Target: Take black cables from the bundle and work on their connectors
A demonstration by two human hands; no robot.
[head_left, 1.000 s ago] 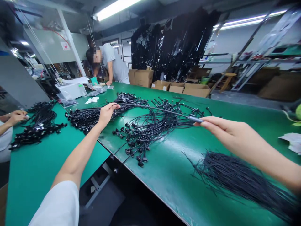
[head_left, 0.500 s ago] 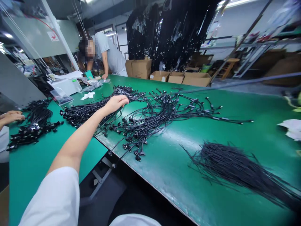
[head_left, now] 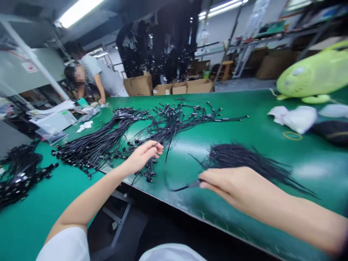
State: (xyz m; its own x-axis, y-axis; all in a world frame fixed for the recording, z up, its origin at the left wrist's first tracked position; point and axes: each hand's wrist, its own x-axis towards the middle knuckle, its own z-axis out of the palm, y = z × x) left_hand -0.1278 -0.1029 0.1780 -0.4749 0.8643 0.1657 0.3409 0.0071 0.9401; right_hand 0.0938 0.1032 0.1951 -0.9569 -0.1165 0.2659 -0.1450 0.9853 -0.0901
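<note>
My right hand (head_left: 228, 185) pinches the end of a black cable (head_left: 179, 189) above the table's front part. That cable curves up in a loop toward the middle pile. My left hand (head_left: 145, 156) has its fingers curled together over the near side of the middle pile of black cables (head_left: 174, 123); what lies between them is too small to make out. Left of this pile lies a fanned bundle of cables (head_left: 98, 145) with black connectors. A bundle of thin black strands (head_left: 239, 156) rests just beyond my right hand.
A green table (head_left: 252, 105) carries white crumpled material (head_left: 296, 117), a yellow ring (head_left: 292, 136) and a green plush toy (head_left: 312, 72) at right. Another cable pile (head_left: 21, 174) lies far left. Across the table, a person (head_left: 100, 76) leans near cardboard boxes (head_left: 141, 86).
My right hand has come into view with a cable end. My left hand has moved nearer, off the far bundle. The view has turned right, showing the plush toy; the neighbour's hands have left it.
</note>
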